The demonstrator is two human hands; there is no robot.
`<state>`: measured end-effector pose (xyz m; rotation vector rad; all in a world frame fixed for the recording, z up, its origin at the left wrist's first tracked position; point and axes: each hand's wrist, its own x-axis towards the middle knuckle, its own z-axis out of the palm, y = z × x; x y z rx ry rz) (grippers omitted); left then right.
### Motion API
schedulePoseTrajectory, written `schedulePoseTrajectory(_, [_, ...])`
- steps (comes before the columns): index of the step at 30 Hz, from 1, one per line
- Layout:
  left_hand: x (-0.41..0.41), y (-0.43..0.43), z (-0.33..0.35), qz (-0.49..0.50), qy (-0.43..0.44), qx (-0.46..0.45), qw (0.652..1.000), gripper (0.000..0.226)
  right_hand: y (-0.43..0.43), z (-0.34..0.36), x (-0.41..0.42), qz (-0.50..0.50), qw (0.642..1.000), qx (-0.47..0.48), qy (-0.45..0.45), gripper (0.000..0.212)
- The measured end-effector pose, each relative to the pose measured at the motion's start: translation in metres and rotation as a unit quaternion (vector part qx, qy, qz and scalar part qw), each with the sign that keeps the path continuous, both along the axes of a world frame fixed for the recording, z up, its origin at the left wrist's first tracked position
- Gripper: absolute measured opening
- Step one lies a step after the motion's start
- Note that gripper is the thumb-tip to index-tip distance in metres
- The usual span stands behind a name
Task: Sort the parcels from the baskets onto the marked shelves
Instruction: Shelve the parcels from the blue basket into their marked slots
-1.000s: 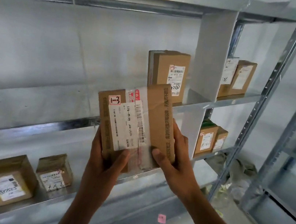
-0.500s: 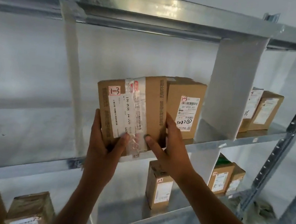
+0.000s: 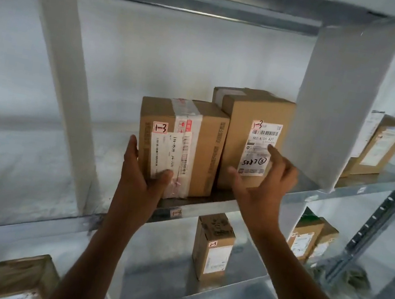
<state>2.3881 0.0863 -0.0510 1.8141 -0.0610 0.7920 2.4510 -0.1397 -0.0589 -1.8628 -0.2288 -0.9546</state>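
Observation:
A cardboard parcel marked 1-3 (image 3: 191, 146) stands on the upper metal shelf (image 3: 210, 214), whose front edge carries a small 1-3 label (image 3: 176, 213). My left hand (image 3: 139, 179) grips its lower left corner, thumb across the front. Right beside it stands a taller parcel also marked 1-3 (image 3: 254, 122). My right hand (image 3: 263, 184) hovers with fingers spread in front of that taller parcel, holding nothing.
White dividers (image 3: 339, 101) (image 3: 56, 72) bound this compartment. More parcels stand in the compartment to the right (image 3: 381, 146). On the shelf below are a 2-3 box (image 3: 212, 246), two boxes at right (image 3: 306, 237) and boxes at lower left (image 3: 20, 279). A perforated upright (image 3: 387, 211) rises at right.
Both hands carried the 1-3 parcel up and set it on the upper shelf beside the taller box. My right hand has let go and opened; the left still grips the parcel.

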Motion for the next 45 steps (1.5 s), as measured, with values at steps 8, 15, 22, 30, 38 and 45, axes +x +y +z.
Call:
schedulePoseTrajectory(8, [0.004, -0.020, 0.006, 0.070, 0.026, -0.015, 0.997, 0.079, -0.043, 0.031, 0.043, 0.202, 0.973, 0.020, 0.114, 0.116])
schedulePoseTrajectory(15, [0.010, -0.023, 0.008, 0.120, 0.076, -0.031, 0.989, 0.105, -0.055, 0.028, 0.052, 0.264, 0.957, 0.014, 0.123, 0.117])
schedulePoseTrajectory(22, [-0.012, -0.038, 0.015, 0.170, 0.090, -0.019, 0.981, 0.109, -0.068, 0.023, 0.038, 0.176, 0.980, 0.010, 0.098, 0.092])
schedulePoseTrajectory(30, [-0.120, -0.059, -0.026, 0.311, 0.057, 0.259, 0.913, 0.074, -0.046, -0.018, -0.059, 0.279, 0.944, -0.173, -0.021, 0.064])
schedulePoseTrajectory(38, [-0.312, 0.004, -0.093, 0.381, 0.188, 0.243, 0.872, 0.077, 0.082, -0.081, -0.197, 0.388, 0.847, -0.363, 0.038, 0.076])
schedulePoseTrajectory(45, [-0.558, 0.070, -0.168, 0.509, 0.320, 0.140, 0.787, 0.079, 0.209, -0.135, -0.400, 0.538, 0.739, -0.398, 0.071, 0.082])
